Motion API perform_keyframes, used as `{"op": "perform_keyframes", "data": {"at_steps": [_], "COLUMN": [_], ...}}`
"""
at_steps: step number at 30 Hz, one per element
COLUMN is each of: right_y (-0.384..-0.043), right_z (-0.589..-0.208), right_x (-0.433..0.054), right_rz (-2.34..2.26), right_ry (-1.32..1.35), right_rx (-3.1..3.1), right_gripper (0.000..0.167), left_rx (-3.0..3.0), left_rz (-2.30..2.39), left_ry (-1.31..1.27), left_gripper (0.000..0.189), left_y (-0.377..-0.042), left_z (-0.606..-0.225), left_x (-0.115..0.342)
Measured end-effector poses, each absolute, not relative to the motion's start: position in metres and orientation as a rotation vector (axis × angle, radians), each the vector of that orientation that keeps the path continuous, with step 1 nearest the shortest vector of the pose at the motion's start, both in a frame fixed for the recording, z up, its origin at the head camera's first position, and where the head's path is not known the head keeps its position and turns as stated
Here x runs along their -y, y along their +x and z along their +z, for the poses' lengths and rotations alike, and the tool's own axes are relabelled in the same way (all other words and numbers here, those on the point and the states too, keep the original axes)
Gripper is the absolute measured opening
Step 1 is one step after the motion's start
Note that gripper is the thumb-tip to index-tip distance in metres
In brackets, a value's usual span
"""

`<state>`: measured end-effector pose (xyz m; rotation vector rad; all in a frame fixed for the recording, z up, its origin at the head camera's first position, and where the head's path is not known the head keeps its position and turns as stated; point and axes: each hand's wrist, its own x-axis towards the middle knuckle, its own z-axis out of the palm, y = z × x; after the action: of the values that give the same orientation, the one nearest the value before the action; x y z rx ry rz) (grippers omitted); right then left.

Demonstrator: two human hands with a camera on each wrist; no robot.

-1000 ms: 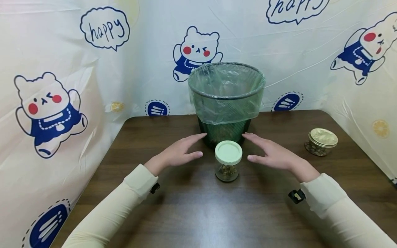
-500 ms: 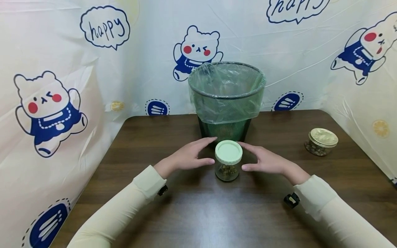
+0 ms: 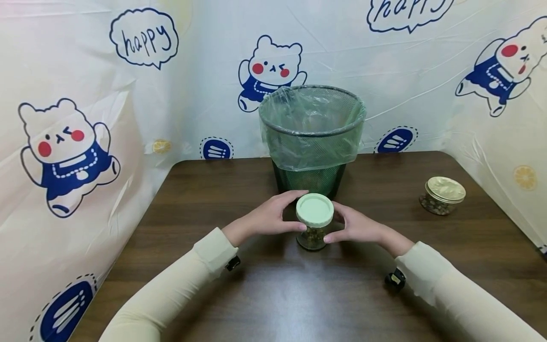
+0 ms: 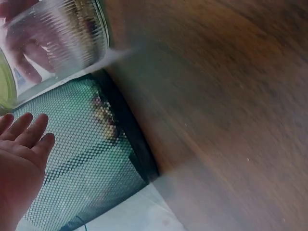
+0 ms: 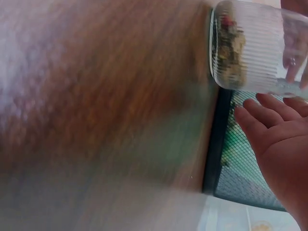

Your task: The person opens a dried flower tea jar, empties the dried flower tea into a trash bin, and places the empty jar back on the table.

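A ribbed clear jar (image 3: 312, 241) with a pale green lid (image 3: 315, 209) stands upright on the table, dried bits at its bottom. My left hand (image 3: 267, 216) is at its left side, thumb by the lid's lower edge and fingers reaching behind. On the other side my right hand (image 3: 361, 225) has its thumb at the glass, lower down, and its fingers behind. Both hands are cupped loosely around it. In the left wrist view the fingers (image 4: 30, 131) lie extended near the lid end. The right wrist view has straight fingers (image 5: 262, 115) close beside the jar (image 5: 255, 45).
A dark mesh wastebasket (image 3: 309, 175) with a green plastic liner (image 3: 312, 147) stands just behind the jar. At the right lies a low jar with a gold lid (image 3: 446, 189). A printed cloth (image 3: 205, 71) hangs behind the brown table (image 3: 273, 294).
Both hands have moved inward and slightly toward me, from either side of the jar to right around it. The jar, wastebasket and gold-lidded jar stay in place.
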<state>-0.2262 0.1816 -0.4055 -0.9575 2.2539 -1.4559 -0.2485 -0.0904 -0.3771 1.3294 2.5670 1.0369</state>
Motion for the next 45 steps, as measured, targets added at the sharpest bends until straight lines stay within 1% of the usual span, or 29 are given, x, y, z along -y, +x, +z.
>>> {"op": "perform_keyframes", "data": {"at_steps": [4,13,27,36,45], "right_y": [-0.226,-0.228,-0.226,-0.222,-0.217], "right_z": [-0.407,-0.411,-0.413,-0.416,-0.418], "right_x": [-0.177,-0.171,-0.162,-0.161,-0.159], "right_rz": [-1.501,-1.582,-1.606,-1.557,-1.519], "right_ry": [-0.943,-0.972,-0.916,-0.908,-0.927], "right_rx": [-2.211,-2.155,-2.197,-2.298,-2.387], "right_gripper": [0.083,0.080,0.083,0.080,0.081], "left_rx": [-2.548,-2.519,-2.539,-2.667,-2.695], "left_rz": [1.083,1.170,1.277,1.332,1.383], "left_ry": [1.296,1.242,1.227,1.171,1.193], "left_gripper": [0.081,0.081,0.069,0.069,0.069], "left_y": [-0.248,-0.250,-0.247,-0.239,-0.229], "left_z": [-0.379,-0.379,-0.382,-0.390,-0.391], "left_x": [0.086,0.079,0.072,0.068,0.067]}}
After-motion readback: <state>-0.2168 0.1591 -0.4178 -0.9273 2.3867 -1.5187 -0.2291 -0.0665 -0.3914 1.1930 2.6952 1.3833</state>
